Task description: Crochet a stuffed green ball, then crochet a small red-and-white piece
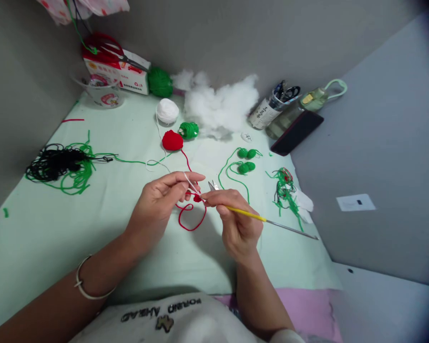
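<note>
My right hand (241, 226) grips a crochet hook (252, 213) with a yellow handle; its metal end sticks out to the right. Between thumb and fingers, my left hand (160, 205) pinches a small red crochet piece (197, 197), and white yarn runs over its index finger. The hook's working tip meets the piece where red and white strands come together, though the fingers partly cover it. A loop of red yarn (189, 229) hangs below. Behind the hands sit a red yarn ball (172, 140) and a white yarn ball (167, 111). Scissor blades (213, 186) show just past my right hand.
White stuffing (221, 107) lies at the back beside green yarn balls (188, 130). Small green crocheted pieces (246, 167) and yarn scraps (286, 190) are on the right. Black yarn (62, 162) lies left. A phone (296, 132), pen cup (268, 109) and plastic tub (103, 93) stand along the walls.
</note>
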A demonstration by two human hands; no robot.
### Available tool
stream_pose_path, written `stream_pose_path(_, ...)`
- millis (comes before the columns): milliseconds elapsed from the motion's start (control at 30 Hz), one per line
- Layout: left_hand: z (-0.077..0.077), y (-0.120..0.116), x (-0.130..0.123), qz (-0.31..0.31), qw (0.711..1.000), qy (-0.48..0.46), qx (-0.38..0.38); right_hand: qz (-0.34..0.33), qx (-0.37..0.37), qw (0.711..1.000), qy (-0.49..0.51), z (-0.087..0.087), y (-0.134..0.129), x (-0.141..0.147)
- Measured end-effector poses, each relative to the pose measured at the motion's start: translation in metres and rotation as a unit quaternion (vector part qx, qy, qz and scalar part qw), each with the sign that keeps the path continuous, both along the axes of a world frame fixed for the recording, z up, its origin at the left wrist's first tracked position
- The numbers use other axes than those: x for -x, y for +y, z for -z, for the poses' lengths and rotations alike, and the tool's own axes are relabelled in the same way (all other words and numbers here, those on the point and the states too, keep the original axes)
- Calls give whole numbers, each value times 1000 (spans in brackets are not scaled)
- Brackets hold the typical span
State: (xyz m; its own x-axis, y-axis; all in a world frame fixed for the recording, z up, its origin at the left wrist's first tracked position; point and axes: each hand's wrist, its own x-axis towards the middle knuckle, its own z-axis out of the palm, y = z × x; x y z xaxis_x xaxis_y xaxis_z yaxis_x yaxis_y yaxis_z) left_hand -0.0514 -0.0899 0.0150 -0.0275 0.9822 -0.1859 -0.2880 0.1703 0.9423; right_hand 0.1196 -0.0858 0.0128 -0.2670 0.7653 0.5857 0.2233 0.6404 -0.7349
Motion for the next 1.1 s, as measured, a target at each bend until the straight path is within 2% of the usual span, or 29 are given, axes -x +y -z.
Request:
stream_pose_path(67, -1, 3, -1, 11, 997, -73, 25, 2, 26, 1000, 8, -1, 0, 0)
stream_pose_path(133, -1, 5, -1, 24, 993, -106, 37, -2, 58, 998, 21, -2, 0, -1)
stream_pose_path(333, 2, 10, 4, 66, 995, -67, 29, -29, 131, 990, 48, -7, 1, -3)
stream_pose_path(533, 8, 16, 7, 111, 987, -103, 60, -57, 209, 974, 62, -7, 1, -5)
stream_pose_path(700, 7, 17, 14, 179, 974, -121, 63, -53, 225, 969, 90, -8, 1, -8)
stream_pose_path(800, 2, 15, 21, 223, 973, -54, 25, -41, 207, 974, 81, -9, 1, -9)
stream_pose_path(933, -8, 11, 23, 222, 964, 137, -40, -16, 156, 987, 22, -6, 1, -7)
stream_pose_path(1000, -11, 9, 21, 217, 942, 237, -96, -6, 130, 991, -7, -5, 1, -5)
stream_pose_path(1100, -12, 5, 21, 237, 901, 320, -174, -4, 114, 993, -25, -5, 1, -4)
